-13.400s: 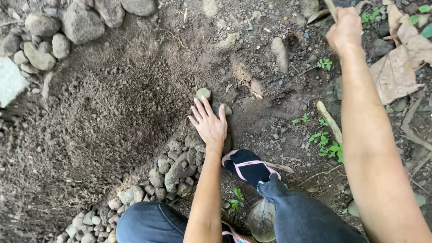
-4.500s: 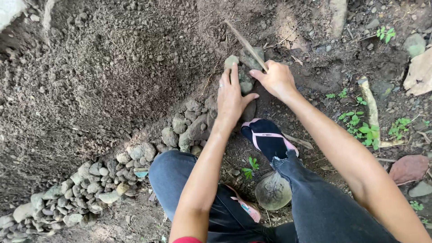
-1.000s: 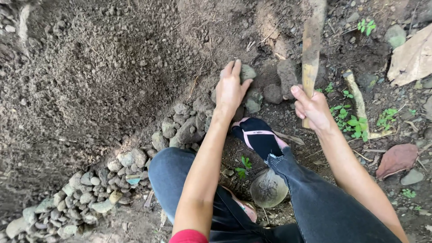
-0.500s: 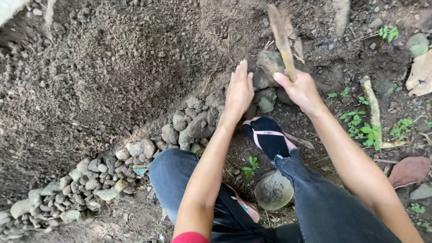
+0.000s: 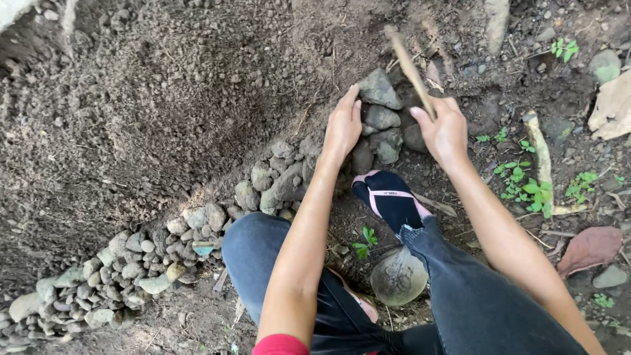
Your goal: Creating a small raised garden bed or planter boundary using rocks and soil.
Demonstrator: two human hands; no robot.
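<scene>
My left hand (image 5: 342,126) rests flat against a grey stone (image 5: 379,89) at the end of a stone row, fingers together and pointing up. My right hand (image 5: 445,129) grips a thin wooden stick (image 5: 409,67) that slants up and left over the same stones; the stick is blurred. Below the top stone sit a few more grey stones (image 5: 383,131). My foot in a black sock and pink-strapped sandal (image 5: 390,198) is just below them.
A curved row of small grey stones (image 5: 151,253) edges a mound of loose dark soil (image 5: 164,98). A round grey stone (image 5: 398,276) lies between my legs. Small green plants (image 5: 530,184), a pale root and dry leaves (image 5: 590,248) lie at the right.
My right hand with the stick swung in from the right toward the stones; the stick now tilts left over them. My left hand stays on the top stone.
</scene>
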